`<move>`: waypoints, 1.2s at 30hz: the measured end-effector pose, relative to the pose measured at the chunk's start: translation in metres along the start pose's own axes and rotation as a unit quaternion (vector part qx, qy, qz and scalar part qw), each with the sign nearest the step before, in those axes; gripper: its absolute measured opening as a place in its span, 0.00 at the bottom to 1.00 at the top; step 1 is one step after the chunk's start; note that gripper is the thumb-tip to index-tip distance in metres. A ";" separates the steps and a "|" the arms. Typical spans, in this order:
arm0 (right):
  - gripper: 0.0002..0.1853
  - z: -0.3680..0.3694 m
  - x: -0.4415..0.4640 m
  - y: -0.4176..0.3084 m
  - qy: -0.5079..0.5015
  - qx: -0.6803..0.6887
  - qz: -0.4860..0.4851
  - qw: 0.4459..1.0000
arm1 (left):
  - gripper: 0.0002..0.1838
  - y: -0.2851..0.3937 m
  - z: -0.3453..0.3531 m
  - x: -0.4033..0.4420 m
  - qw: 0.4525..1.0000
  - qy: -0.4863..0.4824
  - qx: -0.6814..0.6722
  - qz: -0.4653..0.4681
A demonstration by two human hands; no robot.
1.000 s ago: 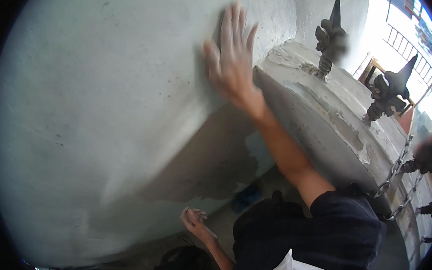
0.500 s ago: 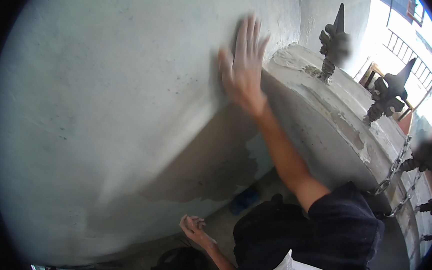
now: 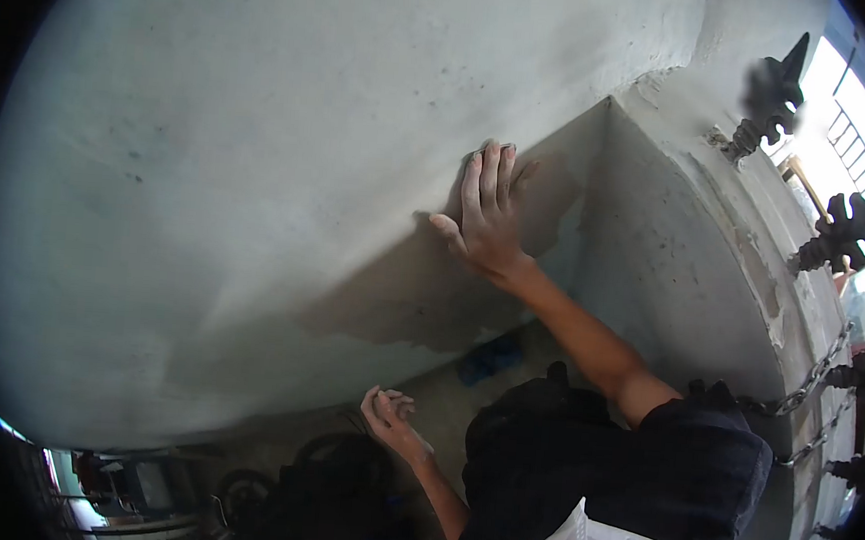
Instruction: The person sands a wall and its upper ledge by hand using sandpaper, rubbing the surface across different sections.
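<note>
My right hand (image 3: pixel 491 219) lies against the pale, plastered wall (image 3: pixel 261 138), its fingers stretched out and thumb spread. Whitish dust covers the fingertips. A thin dark edge shows around them; whether it is shadow or a thin sheet beneath I cannot tell. Under this hand, a darker brownish patch (image 3: pixel 390 302) runs across the lower wall. My left hand (image 3: pixel 389 418) hangs low, away from the wall's surface, with loosely bent fingers somewhat apart and nothing visible in them.
On the right, a ledge (image 3: pixel 746 232) with peeling paint bears dark spear-shaped metal finials (image 3: pixel 847 229) and a chain (image 3: pixel 805 386). A blue object (image 3: pixel 491 359) lies at the wall's foot. Lower left are a dark motorcycle (image 3: pixel 339 464) and other dim items.
My right hand has slid down the wall, away from the upper corner by the ledge. The view has shifted, showing more of the floor area. My left hand keeps much the same pose.
</note>
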State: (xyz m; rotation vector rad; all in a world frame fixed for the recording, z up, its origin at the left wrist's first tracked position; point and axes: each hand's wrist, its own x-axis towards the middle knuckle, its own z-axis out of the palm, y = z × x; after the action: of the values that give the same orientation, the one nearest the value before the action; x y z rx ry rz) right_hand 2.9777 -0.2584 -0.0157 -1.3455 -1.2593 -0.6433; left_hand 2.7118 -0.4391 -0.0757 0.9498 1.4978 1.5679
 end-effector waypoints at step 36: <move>0.35 0.034 -0.086 -0.055 -0.132 -0.027 -0.122 0.983 | 0.14 -0.014 -0.025 0.004 0.999 0.040 -0.019 -0.015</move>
State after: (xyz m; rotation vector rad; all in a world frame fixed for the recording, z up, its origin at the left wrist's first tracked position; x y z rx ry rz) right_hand 2.8933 -0.2633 -0.0821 -1.3639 -1.6508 -0.6875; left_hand 2.6877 -0.4465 -0.0909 0.8483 1.5248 1.6231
